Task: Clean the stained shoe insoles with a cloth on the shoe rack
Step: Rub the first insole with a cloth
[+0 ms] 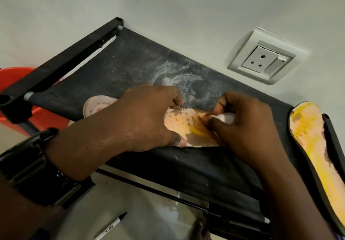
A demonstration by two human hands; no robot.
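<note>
While the head view looks down on the top shelf of the shoe rack (130, 62), the insole (188, 126) lies flat on its dark fabric, near the middle. Its long axis runs left to right along the shelf, with a rounded pale end showing past the left hand (147, 116) and the other end hidden under the right hand (248, 126). The left hand clamps the insole across its width, fingers curled over the far edge and thumb on the near edge. The right hand's fingers are bunched tight around a small white cloth (226, 117), which touches the orange-stained surface. Bare, dusty fabric lies between the hands and the wall, and a narrower strip between the thumb and the shelf's near edge. A second insole (313, 146), stained yellow, lies at the rack's right end, pointing from far to near, apart from the right hand. A wall socket (265, 60) sits above the shelf's far edge, and a red tub (11, 79) shows beyond the left end bar.
</note>
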